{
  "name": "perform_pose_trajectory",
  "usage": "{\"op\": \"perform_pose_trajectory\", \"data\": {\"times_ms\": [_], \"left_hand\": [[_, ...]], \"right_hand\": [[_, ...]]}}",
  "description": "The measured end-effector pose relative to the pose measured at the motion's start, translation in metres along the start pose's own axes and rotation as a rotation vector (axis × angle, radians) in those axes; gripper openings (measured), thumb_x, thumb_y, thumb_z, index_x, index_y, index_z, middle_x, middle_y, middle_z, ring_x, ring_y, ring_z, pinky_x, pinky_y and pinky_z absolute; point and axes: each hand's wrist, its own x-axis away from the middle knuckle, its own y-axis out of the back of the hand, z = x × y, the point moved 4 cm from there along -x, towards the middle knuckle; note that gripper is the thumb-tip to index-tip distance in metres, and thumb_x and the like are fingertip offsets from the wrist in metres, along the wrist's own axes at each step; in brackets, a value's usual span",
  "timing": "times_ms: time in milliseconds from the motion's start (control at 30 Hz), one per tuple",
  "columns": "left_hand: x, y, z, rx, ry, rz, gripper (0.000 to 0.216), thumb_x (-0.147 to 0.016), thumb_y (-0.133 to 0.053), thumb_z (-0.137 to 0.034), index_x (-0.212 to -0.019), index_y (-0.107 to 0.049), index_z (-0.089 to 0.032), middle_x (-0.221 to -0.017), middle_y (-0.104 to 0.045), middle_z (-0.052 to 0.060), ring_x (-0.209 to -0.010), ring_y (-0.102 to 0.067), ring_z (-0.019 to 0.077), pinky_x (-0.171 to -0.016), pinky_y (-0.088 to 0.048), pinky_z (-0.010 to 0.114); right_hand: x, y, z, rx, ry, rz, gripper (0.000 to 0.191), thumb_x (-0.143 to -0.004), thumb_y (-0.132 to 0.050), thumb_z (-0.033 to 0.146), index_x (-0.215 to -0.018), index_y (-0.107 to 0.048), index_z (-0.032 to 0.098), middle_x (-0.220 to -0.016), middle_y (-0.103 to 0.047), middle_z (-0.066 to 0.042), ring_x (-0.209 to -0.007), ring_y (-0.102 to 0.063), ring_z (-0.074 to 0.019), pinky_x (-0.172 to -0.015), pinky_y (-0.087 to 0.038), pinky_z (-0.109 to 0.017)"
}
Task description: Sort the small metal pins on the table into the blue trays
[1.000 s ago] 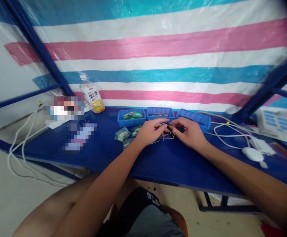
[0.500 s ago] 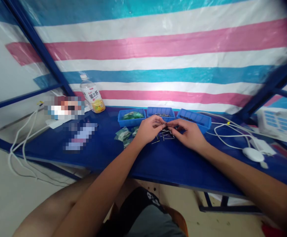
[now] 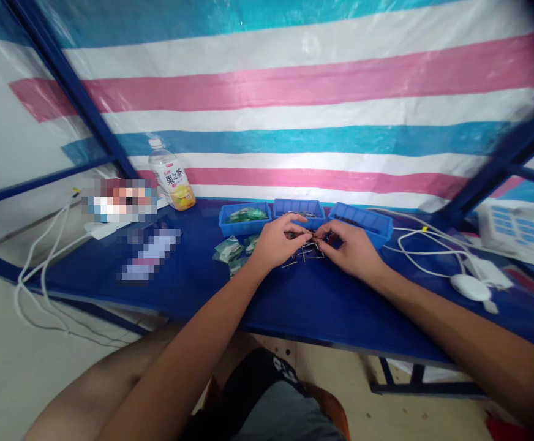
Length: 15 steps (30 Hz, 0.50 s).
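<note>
Apparently partway: left hand (image 3: 277, 242) and right hand (image 3: 352, 248) half-curled, any hold unclear; rods (image 3: 313, 258) lie loose, filled bags (image 3: 229, 250) alongside.

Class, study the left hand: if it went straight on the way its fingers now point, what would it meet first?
Probably the right hand, whose fingers face those of the left hand; whether anything small sits between them is unclear.

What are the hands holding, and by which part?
Left hand and right hand seem to pinch a small piece; which part cannot be told.
</note>
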Motion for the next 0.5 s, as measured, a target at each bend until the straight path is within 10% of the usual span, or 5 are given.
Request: {"op": "perform_pose_trajectory", "data": {"times_ms": [500], "left_hand": [[-0.0005,0.0012,-0.0058,0.134,0.037,0.023,0.039,-0.085,-0.082,-0.024,-0.121,-0.068,-0.018,-0.101,-0.084,0.009,-0.089,-0.079,0.0206,-0.082,-0.062,0.033]], "right_hand": [[0.0019,-0.0063,-0.0011,-0.156,-0.100,0.014,0.019,-0.090,-0.070,0.028,-0.107,-0.063,0.024,-0.091,-0.072,-0.002,-0.076,-0.066,-0.0194,-0.073,-0.055,-0.035]]}}
